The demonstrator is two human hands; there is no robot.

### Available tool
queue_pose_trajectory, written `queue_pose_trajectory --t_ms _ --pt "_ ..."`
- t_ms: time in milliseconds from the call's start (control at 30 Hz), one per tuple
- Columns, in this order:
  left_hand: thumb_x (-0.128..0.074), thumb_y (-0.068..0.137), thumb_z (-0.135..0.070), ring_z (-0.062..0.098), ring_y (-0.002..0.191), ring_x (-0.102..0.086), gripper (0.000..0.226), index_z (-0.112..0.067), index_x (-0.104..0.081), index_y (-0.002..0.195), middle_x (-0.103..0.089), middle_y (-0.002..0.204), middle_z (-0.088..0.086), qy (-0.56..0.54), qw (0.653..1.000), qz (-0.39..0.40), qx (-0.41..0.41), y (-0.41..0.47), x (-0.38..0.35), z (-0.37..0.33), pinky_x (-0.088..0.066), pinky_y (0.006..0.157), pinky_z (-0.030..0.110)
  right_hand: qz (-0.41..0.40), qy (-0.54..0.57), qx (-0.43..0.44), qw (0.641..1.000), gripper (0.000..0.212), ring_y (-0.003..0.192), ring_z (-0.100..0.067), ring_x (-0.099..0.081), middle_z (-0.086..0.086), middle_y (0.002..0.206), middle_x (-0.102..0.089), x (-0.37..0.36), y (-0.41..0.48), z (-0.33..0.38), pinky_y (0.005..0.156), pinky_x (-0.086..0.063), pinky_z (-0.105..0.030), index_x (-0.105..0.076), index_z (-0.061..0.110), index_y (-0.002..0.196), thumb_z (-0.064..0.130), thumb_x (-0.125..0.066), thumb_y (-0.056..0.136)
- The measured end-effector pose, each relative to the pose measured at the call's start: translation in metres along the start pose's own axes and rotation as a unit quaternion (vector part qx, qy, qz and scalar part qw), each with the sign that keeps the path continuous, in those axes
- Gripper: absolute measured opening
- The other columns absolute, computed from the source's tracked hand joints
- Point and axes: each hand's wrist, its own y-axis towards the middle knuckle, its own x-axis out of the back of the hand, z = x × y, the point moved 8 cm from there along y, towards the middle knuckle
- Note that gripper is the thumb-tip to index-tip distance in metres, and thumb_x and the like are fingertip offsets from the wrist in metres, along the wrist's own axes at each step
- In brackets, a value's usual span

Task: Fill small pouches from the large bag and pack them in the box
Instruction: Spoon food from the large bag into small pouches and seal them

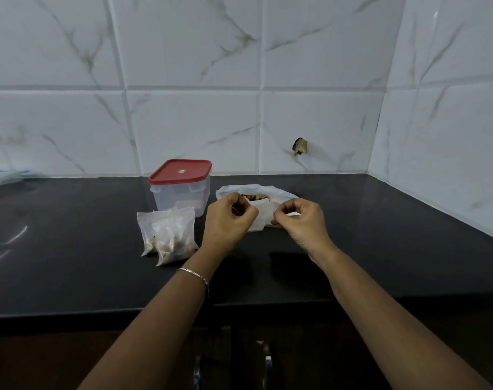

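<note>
As left grip (229, 220) and right grip (301, 220) pinch it, small pouch (260, 218): white, translucent, flat

A small pouch (260, 218) is held in front of the large bag (256, 190), pinched at its left edge by the left hand (228, 218) and at its right edge by the right hand (298, 218), the fingers of both being curled. The large bag is seen lying open on the black countertop (71, 249) at twelve o'clock from the hands, with dark and pale contents showing at its mouth. At ten o'clock from the left hand the box (180, 192) is stood, closed by a red lid (180, 170), and at eight o'clock two filled pouches (168, 235) are laid overlapping, while a thin bracelet (194, 275) is worn on the left wrist.
</note>
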Motion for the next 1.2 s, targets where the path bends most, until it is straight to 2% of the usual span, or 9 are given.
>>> queue_pose_trajectory --t_ms 267,400,500,633,767,867,933,1033,1200 --pt "-0.066 0.076 -0.029 0.008 0.065 -0.061 0.01 -0.022 -0.063 0.069 -0.064 0.067 -0.011 0.08 0.996 -0.01 -0.029 -0.003 0.002 -0.007 -0.057 0.066 0.037 0.048 -0.105 0.139 0.983 0.042 0.084 -0.009 -0.064 0.008 0.093 -0.06 -0.013 -0.003 0.016 0.073 -0.058 -0.032 -0.062 0.031 0.077 -0.009 -0.053 0.086" --pt "-0.062 0.073 -0.038 0.007 0.063 -0.062 0.015 -0.024 -0.066 0.07 -0.065 0.067 -0.012 0.086 0.996 -0.008 -0.028 -0.005 0.002 -0.008 -0.056 0.064 0.034 0.056 -0.186 0.132 0.972 0.026 0.085 -0.001 -0.055 0.017 0.094 -0.053 -0.018 -0.005 0.017 0.067 -0.046 -0.017 -0.073 0.035 0.103 0.016 -0.057 0.093" --pt "-0.067 0.078 -0.031 0.008 0.063 -0.062 0.01 -0.023 -0.067 0.072 -0.066 0.07 -0.011 0.089 0.995 -0.008 -0.053 -0.007 0.002 -0.014 -0.054 0.062 0.03 0.041 -0.24 0.083 0.966 0.019 0.079 0.003 -0.057 0.02 0.099 -0.059 -0.012 -0.005 0.011 0.06 -0.04 -0.016 -0.072 0.036 0.102 0.043 -0.059 0.091" --pt "-0.065 0.08 -0.034 0.006 0.064 -0.061 0.011 -0.024 -0.068 0.078 -0.067 0.075 -0.012 0.108 0.985 0.01 -0.134 -0.011 -0.003 -0.024 -0.055 0.062 0.033 0.018 -0.223 0.054 0.973 0.015 0.076 0.002 -0.062 0.017 0.091 -0.07 -0.006 -0.003 0.007 0.063 -0.046 -0.017 -0.074 0.032 0.098 0.039 -0.071 0.085" --pt "-0.062 0.072 -0.057 0.01 0.106 -0.054 0.053 -0.025 -0.062 0.114 -0.062 0.113 -0.009 0.131 0.973 0.046 -0.184 -0.013 -0.011 -0.023 -0.046 0.092 0.035 0.039 -0.155 0.019 0.987 0.028 0.069 -0.001 -0.063 0.014 0.085 -0.07 -0.006 0.001 -0.001 0.068 -0.054 -0.021 -0.073 0.025 0.094 0.019 -0.085 0.069" --pt "-0.064 0.058 -0.076 0.012 0.138 -0.026 0.107 -0.028 -0.029 0.147 -0.036 0.149 -0.007 0.154 0.976 0.09 -0.122 -0.008 -0.012 -0.008 -0.02 0.111 0.037 0.075 -0.17 0.02 0.982 0.034 0.068 -0.001 -0.062 0.015 0.079 -0.065 -0.01 -0.001 -0.003 0.062 -0.05 -0.017 -0.071 0.023 0.095 0.017 -0.087 0.065" --pt "-0.073 0.056 -0.074 0.008 0.145 -0.011 0.119 -0.03 -0.017 0.151 -0.021 0.158 -0.009 0.179 0.97 0.126 -0.106 -0.006 -0.014 -0.003 -0.01 0.115 0.041 0.083 -0.158 0.029 0.984 0.037 0.073 -0.006 -0.063 0.01 0.085 -0.067 -0.013 -0.001 -0.004 0.063 -0.052 -0.019 -0.071 0.019 0.095 0.021 -0.088 0.062" --pt "-0.079 0.059 -0.063 0.008 0.146 -0.011 0.11 -0.033 -0.024 0.149 -0.027 0.156 -0.009 0.237 0.949 0.171 -0.118 -0.012 -0.02 -0.002 -0.002 0.115 0.042 0.089 -0.13 0.046 0.987 0.038 0.087 -0.011 -0.063 0.003 0.097 -0.067 -0.016 -0.001 -0.004 0.074 -0.05 -0.019 -0.07 0.018 0.096 0.022 -0.088 0.063" --pt "-0.073 0.072 -0.057 0.014 0.124 -0.049 0.067 -0.025 -0.054 0.128 -0.061 0.124 -0.005 0.285 0.938 0.125 -0.151 -0.013 -0.016 -0.01 -0.016 0.112 0.045 0.15 -0.073 0.066 0.984 0.029 0.1 -0.008 -0.059 0.001 0.102 -0.065 -0.023 -0.013 0.009 0.084 -0.044 -0.015 -0.067 0.022 0.093 0.013 -0.083 0.07"
